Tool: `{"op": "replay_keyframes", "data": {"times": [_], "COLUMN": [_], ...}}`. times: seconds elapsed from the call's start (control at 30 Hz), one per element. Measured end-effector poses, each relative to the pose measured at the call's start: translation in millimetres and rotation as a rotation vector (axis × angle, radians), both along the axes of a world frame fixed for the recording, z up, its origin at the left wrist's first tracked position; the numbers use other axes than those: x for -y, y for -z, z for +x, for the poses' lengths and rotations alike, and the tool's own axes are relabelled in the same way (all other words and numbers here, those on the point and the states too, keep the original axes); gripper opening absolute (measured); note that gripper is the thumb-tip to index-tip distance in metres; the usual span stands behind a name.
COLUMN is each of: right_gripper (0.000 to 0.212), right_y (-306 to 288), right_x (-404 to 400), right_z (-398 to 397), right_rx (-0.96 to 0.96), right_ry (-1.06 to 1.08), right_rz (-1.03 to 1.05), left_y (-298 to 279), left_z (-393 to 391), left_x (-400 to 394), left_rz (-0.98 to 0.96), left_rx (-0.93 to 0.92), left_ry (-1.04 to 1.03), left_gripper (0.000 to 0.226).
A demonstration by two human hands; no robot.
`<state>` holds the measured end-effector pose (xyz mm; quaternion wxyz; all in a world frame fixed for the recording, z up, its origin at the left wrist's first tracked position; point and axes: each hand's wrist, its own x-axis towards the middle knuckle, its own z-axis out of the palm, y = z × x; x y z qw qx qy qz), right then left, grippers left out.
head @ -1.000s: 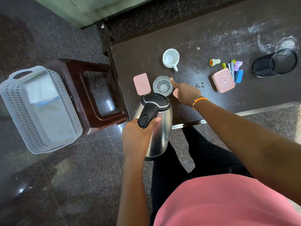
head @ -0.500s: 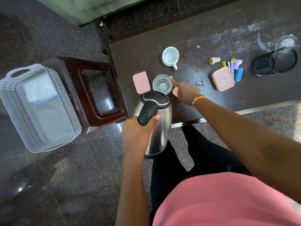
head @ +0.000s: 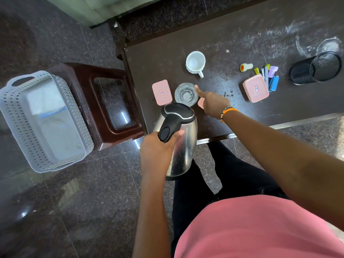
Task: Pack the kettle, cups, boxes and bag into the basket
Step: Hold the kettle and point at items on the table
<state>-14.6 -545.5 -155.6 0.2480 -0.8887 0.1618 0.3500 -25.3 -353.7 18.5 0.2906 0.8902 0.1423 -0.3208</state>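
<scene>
My left hand [head: 158, 148] grips the black handle of the steel kettle [head: 181, 144], which hangs in the air just in front of the table's near-left corner. My right hand [head: 214, 104] lies on the table over a small pink box [head: 200, 102]. Its index finger points at the rim of a clear glass cup [head: 186, 94], and whether it grips the box is hidden. Left of the glass lies a second pink box [head: 162, 92], and a third pink box [head: 256, 88] sits to the right. A white mug [head: 195, 63] stands further back. The grey perforated basket [head: 11, 110] sits at far left, with a whitish bag-like sheet inside.
The basket rests partly on a dark brown stool [head: 111, 103] between it and the dark table [head: 242, 34]. A black mesh pen holder [head: 316, 68] lies on its side at the right, near small coloured stationery [head: 270, 77]. Polished stone floor lies below.
The kettle stays in my left hand and has drifted slightly left. My right hand has kept its place by the glass.
</scene>
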Motion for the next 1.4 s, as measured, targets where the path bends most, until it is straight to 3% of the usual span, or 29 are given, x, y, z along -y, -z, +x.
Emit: {"op": "replay_keyframes", "data": {"times": [1.4], "right_gripper": [0.073], "right_y": [-4.2], "right_x": [0.8], "right_z": [1.1], "right_rx": [-0.015], "right_ry": [0.004], "right_rz": [0.009], "left_y": [-0.5], "left_z": [3.2], "left_x": [1.5], "left_rz": [0.009], "left_rx": [-0.032], "left_ry": [0.001], "left_gripper": [0.045]}}
